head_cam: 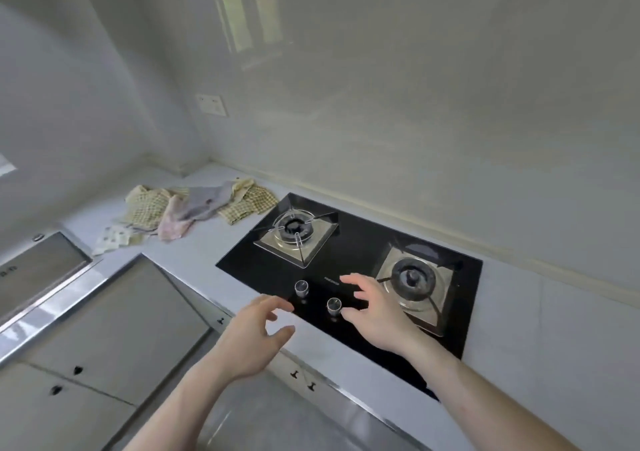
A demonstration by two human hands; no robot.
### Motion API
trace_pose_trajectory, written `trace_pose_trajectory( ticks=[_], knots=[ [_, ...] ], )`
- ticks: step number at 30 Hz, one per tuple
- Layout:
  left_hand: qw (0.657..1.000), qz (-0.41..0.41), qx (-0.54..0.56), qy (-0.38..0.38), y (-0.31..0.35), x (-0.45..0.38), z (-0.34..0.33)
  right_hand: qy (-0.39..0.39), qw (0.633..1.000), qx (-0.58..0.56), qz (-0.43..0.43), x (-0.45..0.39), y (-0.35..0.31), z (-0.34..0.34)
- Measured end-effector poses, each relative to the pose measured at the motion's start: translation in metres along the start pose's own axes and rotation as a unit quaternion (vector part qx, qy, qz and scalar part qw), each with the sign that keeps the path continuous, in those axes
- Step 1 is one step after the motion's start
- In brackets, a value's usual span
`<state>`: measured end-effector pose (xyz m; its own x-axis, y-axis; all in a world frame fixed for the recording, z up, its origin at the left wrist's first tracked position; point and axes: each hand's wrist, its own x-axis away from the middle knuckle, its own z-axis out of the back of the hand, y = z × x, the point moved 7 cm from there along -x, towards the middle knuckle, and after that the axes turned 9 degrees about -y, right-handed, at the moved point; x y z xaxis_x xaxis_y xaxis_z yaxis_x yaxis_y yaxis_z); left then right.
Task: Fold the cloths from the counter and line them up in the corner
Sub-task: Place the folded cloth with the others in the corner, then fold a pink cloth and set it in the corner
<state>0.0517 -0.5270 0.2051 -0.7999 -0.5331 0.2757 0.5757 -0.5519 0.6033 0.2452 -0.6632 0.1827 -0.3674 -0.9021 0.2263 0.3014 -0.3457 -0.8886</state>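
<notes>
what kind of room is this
Most likely a home kitchen: a black glass two-burner gas hob is set into a pale grey counter, a heap of crumpled checked and pastel cloths lies near the corner, and grey cabinet doors stand below.

Two bare forearms, no sleeves reaching the wrists, left hand (254, 336) and right hand (375, 315) both uncovered, no gloves, rings, watch or bands seen, fingernails short and plain

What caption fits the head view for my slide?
Both hands, left and right, hover empty over the hob; unfolded cloths wait near the corner.
</notes>
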Motion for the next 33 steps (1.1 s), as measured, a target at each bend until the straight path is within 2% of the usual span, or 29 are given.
trace_pose_trajectory(
  ticks=[5,10,20,28,33],
  knots=[
    [0.999,0.023,0.002,0.043,-0.078,0.044,0.055,-0.046,0.999,0.001,0.014,-0.026,-0.048,-0.083],
    [0.996,0.04,0.024,0.073,-0.129,0.057,0.091,-0.074,0.997,0.015,0.025,-0.046,-0.081,-0.132],
    [0.989,0.084,0.055,0.107,-0.213,0.022,0.153,-0.113,0.992,0.029,0.047,-0.154,-0.127,-0.174],
    [0.984,0.133,0.044,0.106,-0.272,-0.035,0.22,-0.138,0.989,0.014,0.053,-0.255,-0.157,-0.196],
    [0.983,0.156,0.052,0.086,-0.311,-0.068,0.232,-0.145,0.988,0.027,0.05,-0.298,-0.166,-0.203]
  ],
)
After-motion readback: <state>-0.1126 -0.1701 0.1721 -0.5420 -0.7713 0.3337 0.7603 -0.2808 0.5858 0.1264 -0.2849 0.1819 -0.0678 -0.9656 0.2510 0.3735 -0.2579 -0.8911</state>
